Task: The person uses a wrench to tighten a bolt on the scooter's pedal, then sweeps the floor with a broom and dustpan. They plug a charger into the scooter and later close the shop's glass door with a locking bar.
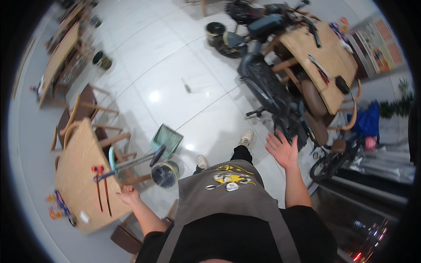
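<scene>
The right hand is held open, palm bared and fingers spread, near the scooter. The left hand is seen at the edge of the table, its fingers curled (whether anything is gripped cannot be told). On that table, near the left hand, a red tool is laid. Beside the table, a bucket and a dustpan are seen.

1. Apron: grey, with a yellow-and-white print.
2. Shirt: black.
3. Left counter: pale tan.
4. Long-handled tool: mostly red.
5. Dustpan: pale green.
6. Scooter: black.
7. Bag: bright blue.
8. Floor: white, lined with thin darker joints.
9. Shoes: off-white.
</scene>
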A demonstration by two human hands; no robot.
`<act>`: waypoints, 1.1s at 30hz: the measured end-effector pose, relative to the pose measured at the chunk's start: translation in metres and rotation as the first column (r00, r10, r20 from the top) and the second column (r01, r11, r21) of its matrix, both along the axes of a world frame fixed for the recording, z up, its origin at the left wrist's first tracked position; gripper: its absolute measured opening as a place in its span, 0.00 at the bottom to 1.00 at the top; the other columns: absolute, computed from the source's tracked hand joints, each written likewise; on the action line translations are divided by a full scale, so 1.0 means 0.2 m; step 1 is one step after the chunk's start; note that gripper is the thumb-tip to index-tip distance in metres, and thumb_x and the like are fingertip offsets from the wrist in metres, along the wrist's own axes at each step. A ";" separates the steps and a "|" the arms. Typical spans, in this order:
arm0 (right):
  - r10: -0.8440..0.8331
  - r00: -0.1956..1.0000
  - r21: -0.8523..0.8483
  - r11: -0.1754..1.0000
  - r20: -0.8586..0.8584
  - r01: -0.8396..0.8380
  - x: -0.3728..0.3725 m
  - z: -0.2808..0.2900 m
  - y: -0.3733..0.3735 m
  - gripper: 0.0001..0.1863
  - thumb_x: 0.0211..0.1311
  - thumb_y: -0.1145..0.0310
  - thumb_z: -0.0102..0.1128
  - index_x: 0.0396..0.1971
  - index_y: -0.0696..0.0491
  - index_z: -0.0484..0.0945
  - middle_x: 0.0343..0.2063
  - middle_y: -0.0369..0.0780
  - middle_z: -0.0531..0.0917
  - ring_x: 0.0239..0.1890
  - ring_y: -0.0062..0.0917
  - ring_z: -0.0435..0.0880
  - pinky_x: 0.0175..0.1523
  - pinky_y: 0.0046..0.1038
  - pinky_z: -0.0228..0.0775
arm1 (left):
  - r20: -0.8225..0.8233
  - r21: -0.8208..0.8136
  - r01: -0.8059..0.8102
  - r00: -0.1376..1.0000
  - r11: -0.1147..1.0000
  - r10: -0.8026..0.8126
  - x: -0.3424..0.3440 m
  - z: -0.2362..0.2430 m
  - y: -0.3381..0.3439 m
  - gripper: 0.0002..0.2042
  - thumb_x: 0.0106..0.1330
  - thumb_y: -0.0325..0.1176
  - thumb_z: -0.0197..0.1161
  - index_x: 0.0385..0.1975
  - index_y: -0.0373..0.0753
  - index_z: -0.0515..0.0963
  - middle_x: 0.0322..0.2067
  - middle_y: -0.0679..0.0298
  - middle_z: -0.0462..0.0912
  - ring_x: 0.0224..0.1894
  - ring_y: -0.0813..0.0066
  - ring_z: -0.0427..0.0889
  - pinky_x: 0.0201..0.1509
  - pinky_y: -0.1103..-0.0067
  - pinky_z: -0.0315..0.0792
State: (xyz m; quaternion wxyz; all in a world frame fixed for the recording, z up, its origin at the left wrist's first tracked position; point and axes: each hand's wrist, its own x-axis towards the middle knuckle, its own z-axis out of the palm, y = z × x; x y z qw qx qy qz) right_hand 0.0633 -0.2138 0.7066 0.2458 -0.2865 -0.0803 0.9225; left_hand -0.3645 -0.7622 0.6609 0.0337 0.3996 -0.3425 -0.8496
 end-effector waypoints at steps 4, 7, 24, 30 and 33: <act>0.016 0.997 0.151 0.989 -0.072 -0.005 0.01 0.07 0.46 0.46 0.64 0.27 0.31 0.62 0.55 0.66 0.60 0.52 0.71 0.61 0.45 0.71 0.63 0.48 0.63 | 0.087 -0.099 0.350 0.936 0.931 -0.342 0.12 -0.09 0.69 0.21 0.73 0.54 0.44 0.40 0.40 0.72 0.19 0.71 0.60 0.16 0.79 0.54 0.17 0.81 0.52; -0.072 0.987 0.141 0.989 0.146 0.051 0.14 -0.01 0.83 0.44 0.66 0.29 0.32 0.60 0.54 0.68 0.54 0.50 0.77 0.51 0.41 0.77 0.55 0.43 0.68 | 0.167 -0.179 0.676 0.737 0.715 -0.655 0.23 0.03 1.55 0.13 0.70 0.43 0.53 0.44 0.40 0.74 0.20 0.72 0.65 0.17 0.81 0.59 0.19 0.82 0.55; -0.320 0.683 0.066 0.927 0.656 0.370 1.24 -0.53 1.03 0.21 0.71 0.52 0.48 0.48 0.55 0.74 0.34 0.42 0.83 0.30 0.27 0.81 0.34 0.30 0.73 | 0.024 -0.573 0.800 -0.204 -0.180 -0.979 1.18 0.68 5.48 0.17 0.57 0.40 0.70 0.29 0.29 0.77 0.25 0.58 0.79 0.20 0.69 0.76 0.23 0.73 0.67; -0.173 0.659 -0.031 0.958 0.732 0.286 1.32 -0.64 0.81 0.20 0.70 0.54 0.49 0.47 0.57 0.73 0.34 0.44 0.83 0.30 0.30 0.81 0.35 0.30 0.74 | 0.023 -0.738 0.669 -0.112 -0.093 -0.993 1.18 0.56 5.53 0.07 0.53 0.26 0.64 0.21 0.28 0.77 0.19 0.59 0.78 0.18 0.68 0.77 0.22 0.73 0.69; -0.147 0.675 -0.014 0.974 0.723 0.227 1.26 -0.65 0.85 0.17 0.67 0.57 0.53 0.45 0.56 0.75 0.34 0.43 0.83 0.30 0.28 0.81 0.34 0.28 0.74 | -0.053 -0.618 0.779 -0.173 -0.104 -0.983 1.12 0.54 5.47 0.07 0.56 0.25 0.62 0.18 0.33 0.75 0.17 0.62 0.74 0.16 0.72 0.72 0.21 0.76 0.67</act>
